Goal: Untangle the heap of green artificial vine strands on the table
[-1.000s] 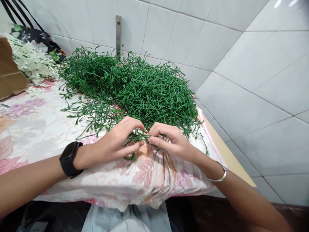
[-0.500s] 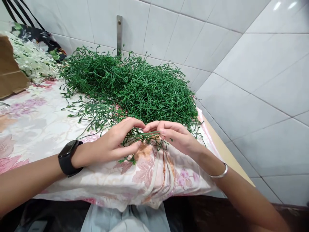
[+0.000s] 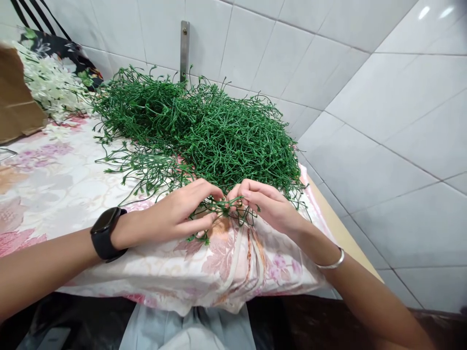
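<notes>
A small bunch of thin green artificial flower stems (image 3: 241, 217) lies between my hands, near the front of the cloth-covered table. My left hand (image 3: 178, 208) is curled around its left part, and stem ends poke out below the thumb. With thumb and fingertips pinched, my right hand (image 3: 272, 206) grips stems at the bunch's right side. Just beyond the fingers rises a big tangled pile of the same green stems (image 3: 241, 136). Looser stems (image 3: 149, 167) spread from the pile's left front.
White artificial flowers (image 3: 54, 87) and a torn cardboard box (image 3: 18, 97) stand at the back left, by a dark floral bag (image 3: 73, 56). A floral tablecloth (image 3: 73, 189) covers the table. Tiled walls (image 3: 401, 146) close off the back and right, with a metal strip (image 3: 184, 48) upright behind the pile.
My right fingertips have closed tighter on the stems, and both hands have shifted only slightly. The pile looks the same; the view has moved a little.
</notes>
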The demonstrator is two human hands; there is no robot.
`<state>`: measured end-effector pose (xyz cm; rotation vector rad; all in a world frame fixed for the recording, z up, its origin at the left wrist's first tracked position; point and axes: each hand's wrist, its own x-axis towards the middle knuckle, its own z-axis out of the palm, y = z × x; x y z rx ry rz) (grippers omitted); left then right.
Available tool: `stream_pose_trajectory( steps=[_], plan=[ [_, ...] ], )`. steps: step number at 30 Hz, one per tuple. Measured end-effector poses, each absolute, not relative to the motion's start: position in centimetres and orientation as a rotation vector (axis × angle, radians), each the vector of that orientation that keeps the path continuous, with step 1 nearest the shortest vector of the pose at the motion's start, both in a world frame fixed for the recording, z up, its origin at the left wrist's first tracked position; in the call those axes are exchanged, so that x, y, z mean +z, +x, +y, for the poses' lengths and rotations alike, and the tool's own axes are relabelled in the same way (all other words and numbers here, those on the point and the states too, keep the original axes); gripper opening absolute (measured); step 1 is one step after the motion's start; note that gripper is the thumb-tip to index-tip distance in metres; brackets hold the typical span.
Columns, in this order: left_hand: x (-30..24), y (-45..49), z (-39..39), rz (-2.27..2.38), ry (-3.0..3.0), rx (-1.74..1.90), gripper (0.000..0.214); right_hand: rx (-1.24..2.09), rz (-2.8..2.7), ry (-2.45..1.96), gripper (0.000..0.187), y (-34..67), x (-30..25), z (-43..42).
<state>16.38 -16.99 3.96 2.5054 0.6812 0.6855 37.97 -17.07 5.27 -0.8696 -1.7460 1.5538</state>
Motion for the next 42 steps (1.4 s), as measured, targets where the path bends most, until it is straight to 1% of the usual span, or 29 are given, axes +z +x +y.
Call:
stream_pose_trajectory(
  steps=[4, 8, 14, 17, 20, 26, 30, 37, 42],
  plan=[
    [3.8, 16.5, -16.7, 0.579, 2.583, 0.646, 0.030, 1.539, -1.783, -0.790, 0.015, 38.0, 5.1, -17.1],
    [3.7, 16.6, -16.5, 0.554, 2.515, 0.639, 0.030, 1.533, -1.835, -0.790, 0.013, 38.0, 5.3, -17.4],
    [3.6, 16.7, -16.6, 0.645, 2.479, 0.698, 0.020, 1.458, -1.944, -0.807, 0.009, 38.1, 5.5, -17.7],
    [3.4, 16.8, -16.5, 0.690, 2.514, 0.757, 0.019, 1.351, -2.088, -0.845, 0.017, 38.1, 5.4, -17.6],
    [3.2, 17.0, -16.4, 0.704, 2.548, 0.779, 0.019, 1.069, -2.311, -0.903, 0.023, 38.2, 5.4, -17.6],
    [3.3, 17.1, -16.5, 0.736, 2.591, 0.826, 0.017, 0.486, -2.601, -0.824, 0.023, 38.5, 5.4, -17.5],
    [3.2, 17.1, -16.4, 0.766, 2.625, 0.799, 0.019, 0.076, -2.695, -0.876, 0.021, 38.6, 5.2, -17.3],
    [2.5, 17.4, -16.4, 0.864, 2.729, 0.693, 0.025, -0.496, -2.649, -0.991, 0.022, 38.3, 4.8, -17.0],
    [2.3, 17.5, -16.4, 0.884, 2.743, 0.716, 0.024, -0.735, -2.527, -0.986, 0.023, 38.3, 4.8, -17.1]
  ],
)
